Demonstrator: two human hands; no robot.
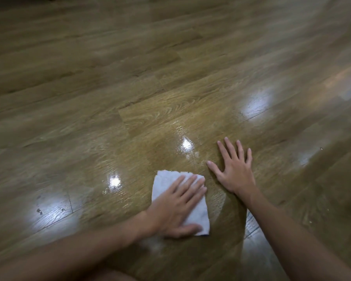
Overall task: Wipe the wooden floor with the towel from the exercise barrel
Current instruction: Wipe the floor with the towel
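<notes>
Wiping in progress. Left hand (176,207) flat, fingers extended, pressing towel (197,218) onto wooden floor (170,78), lower centre. Right hand (232,169) splayed, empty, bracing beside it. Motion blur; direction uncertain. Next: sweep toward glossy, possibly wet patch above.

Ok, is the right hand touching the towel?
Apart. The head view shows the right hand spread flat on the bare floor, with a strip of wood visible between its thumb and the towel under the left hand.
</notes>
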